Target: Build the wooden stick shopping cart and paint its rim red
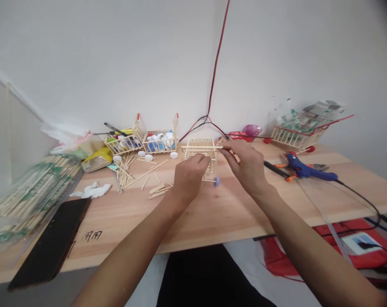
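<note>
On the surface [235, 221], your right hand [247, 164] sits beside and your left hand [187, 175] before a small cart [200, 142], the left fingers' hold too hidden to tell, the right fingers pinching the end of a thin stick [200, 147] across the cart's top.

The pale wooden worktop [225, 217], with handwritten numbers [92, 236] near its front edge, carries plastic-wrapped stick bundles [36, 192], a dark flat slab [53, 238], crumpled white material [96, 190], loose sticks [157, 188], two white-wheeled carts [158, 151], a blue glue gun [304, 168] and a red-wheeled cart [294, 138].
</note>
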Tool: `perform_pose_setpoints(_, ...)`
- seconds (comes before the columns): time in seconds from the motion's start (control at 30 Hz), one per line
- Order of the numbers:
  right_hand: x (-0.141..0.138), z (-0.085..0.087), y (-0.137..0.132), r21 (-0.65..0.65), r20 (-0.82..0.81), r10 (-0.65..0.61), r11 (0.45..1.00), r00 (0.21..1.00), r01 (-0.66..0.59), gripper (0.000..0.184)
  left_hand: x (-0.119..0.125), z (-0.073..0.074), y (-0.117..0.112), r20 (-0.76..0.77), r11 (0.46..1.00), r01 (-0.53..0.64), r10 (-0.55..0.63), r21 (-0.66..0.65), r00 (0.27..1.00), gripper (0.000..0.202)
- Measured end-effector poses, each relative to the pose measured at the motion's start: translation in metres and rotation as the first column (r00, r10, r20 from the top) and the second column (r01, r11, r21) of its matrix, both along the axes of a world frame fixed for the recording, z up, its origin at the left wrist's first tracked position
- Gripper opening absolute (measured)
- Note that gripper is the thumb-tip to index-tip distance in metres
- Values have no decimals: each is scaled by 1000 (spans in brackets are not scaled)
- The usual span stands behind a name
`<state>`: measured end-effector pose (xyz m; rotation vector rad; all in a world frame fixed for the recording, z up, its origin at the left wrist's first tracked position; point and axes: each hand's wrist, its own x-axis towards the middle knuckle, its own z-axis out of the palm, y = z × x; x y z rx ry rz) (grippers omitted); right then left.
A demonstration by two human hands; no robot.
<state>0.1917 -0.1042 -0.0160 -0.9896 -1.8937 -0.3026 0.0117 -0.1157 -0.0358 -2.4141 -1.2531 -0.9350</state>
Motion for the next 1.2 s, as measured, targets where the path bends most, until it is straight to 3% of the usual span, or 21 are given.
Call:
perform_pose_setpoints(0.13,-1,-3,-3,-11,2,-6,1000,1000,6,12,0,-9,-1,34,998,-12,10,55,999,24)
perform_pose_setpoints(0.3,-2,-1,-5,-11,10,14,1000,1000,-14,13,3,-16,0,98,995,58,-67,85,993,29)
perform_pose_setpoints(0.63,-1,1,-9,-45,72,-32,998,997,35,18,5,-15,-1,87,997,52,-56,52,995,22)
perform_pose_setpoints(1.2,-2,1,-12,-36,90,-12,999,996,15,16,6,-14,1,65,999,39,-40,14,997,18)
